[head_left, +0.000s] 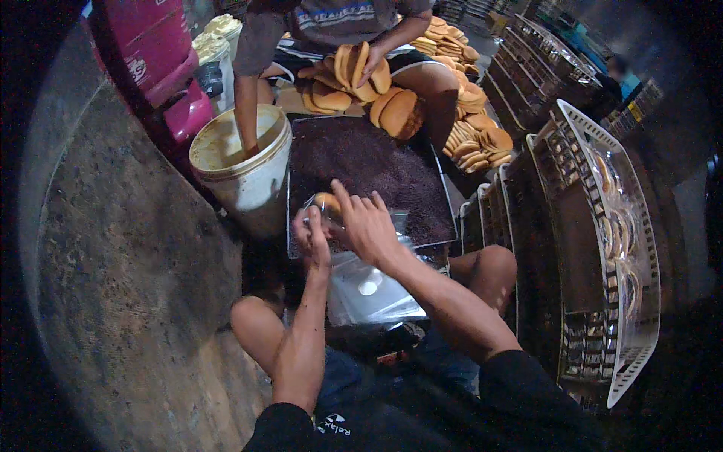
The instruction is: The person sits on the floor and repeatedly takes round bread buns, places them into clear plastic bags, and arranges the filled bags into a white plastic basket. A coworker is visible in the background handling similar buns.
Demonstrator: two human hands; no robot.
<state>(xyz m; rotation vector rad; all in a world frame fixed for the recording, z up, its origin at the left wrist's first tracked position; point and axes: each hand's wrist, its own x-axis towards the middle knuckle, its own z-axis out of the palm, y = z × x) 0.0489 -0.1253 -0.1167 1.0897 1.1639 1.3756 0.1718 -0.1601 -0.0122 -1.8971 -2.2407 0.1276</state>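
Note:
My left hand point(315, 237) is closed around a golden-brown bun point(326, 200) that appears to be inside a clear plastic bag. Against the bag's right side is my right hand point(367, 226), its fingers stretched out and apart. Both hands are over the near part of a shallow tray point(289, 188) spread with dark brown crumbs or sprinkles point(361, 158). A stack of clear plastic bags point(373, 297) lies between my knees, just below my hands. My fingers partly hide the bun.
Opposite, a co-worker's one hand reaches into a white bucket point(260, 181); the other holds several split buns point(354, 64). Piles of flat buns point(474, 139) lie beyond. At right stand stacked crates, one white crate point(648, 301) holding bagged buns. A pink machine point(147, 53) stands left.

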